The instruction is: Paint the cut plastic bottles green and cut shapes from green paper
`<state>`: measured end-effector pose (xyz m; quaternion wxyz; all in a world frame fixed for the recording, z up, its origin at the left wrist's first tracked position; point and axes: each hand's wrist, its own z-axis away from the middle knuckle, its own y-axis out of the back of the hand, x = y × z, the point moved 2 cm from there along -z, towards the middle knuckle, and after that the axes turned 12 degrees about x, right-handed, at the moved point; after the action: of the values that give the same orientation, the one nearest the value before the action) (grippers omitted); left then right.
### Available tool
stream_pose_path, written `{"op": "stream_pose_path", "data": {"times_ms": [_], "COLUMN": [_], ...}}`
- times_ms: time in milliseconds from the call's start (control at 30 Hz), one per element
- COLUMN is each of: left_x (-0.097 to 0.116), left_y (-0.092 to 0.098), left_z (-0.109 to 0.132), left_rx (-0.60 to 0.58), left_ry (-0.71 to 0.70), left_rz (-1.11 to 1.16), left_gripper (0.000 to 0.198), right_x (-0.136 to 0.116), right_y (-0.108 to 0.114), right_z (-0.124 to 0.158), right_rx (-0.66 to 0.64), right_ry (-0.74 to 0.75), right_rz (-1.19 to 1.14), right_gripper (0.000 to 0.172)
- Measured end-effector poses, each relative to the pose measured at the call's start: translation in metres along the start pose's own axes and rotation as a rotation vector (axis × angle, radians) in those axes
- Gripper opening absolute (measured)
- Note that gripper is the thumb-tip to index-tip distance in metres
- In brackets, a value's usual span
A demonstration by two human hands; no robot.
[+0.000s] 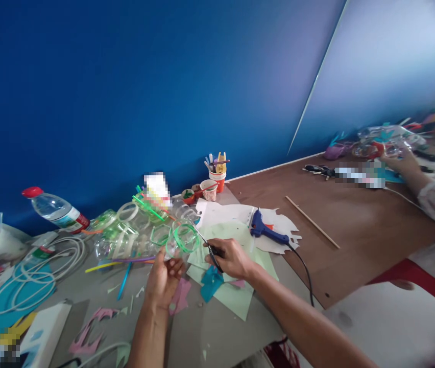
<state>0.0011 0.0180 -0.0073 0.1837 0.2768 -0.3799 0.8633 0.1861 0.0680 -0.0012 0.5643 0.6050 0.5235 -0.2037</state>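
My left hand (pixel 165 278) is closed on a clear plastic bottle piece (pixel 181 239) with a green ring around its rim, held over the grey table (pixel 217 327). Just to its right, my right hand (pixel 230 257) grips black-handled scissors (pixel 208 249), whose thin blades point up-left toward the green-rimmed piece. Under both hands lie pale green paper (pixel 236 301), a teal paper scrap (pixel 210 283) and a pink scrap (pixel 181 296).
A blue glue gun (pixel 266 232) lies on white paper to the right, its cord running off the table edge. Cut clear bottles, straws, a water bottle (pixel 56 209) and white cable (pixel 33 271) crowd the left. Another person's hand (pixel 403 162) works at the far right of the brown table (pixel 355 230).
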Motion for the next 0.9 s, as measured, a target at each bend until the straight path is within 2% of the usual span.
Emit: {"op": "stream_pose_path", "data": {"times_ms": [167, 333, 433, 633, 767, 900], "left_x": [-0.002, -0.003, -0.002, -0.001, -0.002, -0.003], "left_y": [0.002, 0.0, -0.002, -0.002, -0.001, -0.002], "left_z": [-0.003, -0.001, 0.0, 0.0, -0.001, -0.001], "left_rx": [0.001, 0.032, 0.051, 0.039, 0.017, 0.051], "left_ry": [0.025, 0.009, 0.005, -0.027, -0.047, -0.098], "left_rz": [-0.008, -0.019, -0.028, 0.035, 0.015, -0.034], "left_gripper": [0.036, 0.039, 0.037, 0.035, 0.032, 0.029], "right_x": [0.004, 0.012, 0.013, 0.008, 0.001, -0.005], "right_y": [-0.004, 0.001, 0.003, -0.002, -0.001, 0.002], "right_z": [-0.002, -0.008, -0.01, -0.003, -0.002, -0.003], "right_rx": [0.06, 0.196, 0.198, 0.058, 0.031, 0.023], "right_ry": [-0.077, -0.193, -0.193, -0.076, -0.029, -0.013], "right_rz": [-0.062, -0.399, -0.486, -0.163, -0.045, 0.061], "right_gripper": [0.021, 0.028, 0.03, 0.028, 0.028, 0.026]}}
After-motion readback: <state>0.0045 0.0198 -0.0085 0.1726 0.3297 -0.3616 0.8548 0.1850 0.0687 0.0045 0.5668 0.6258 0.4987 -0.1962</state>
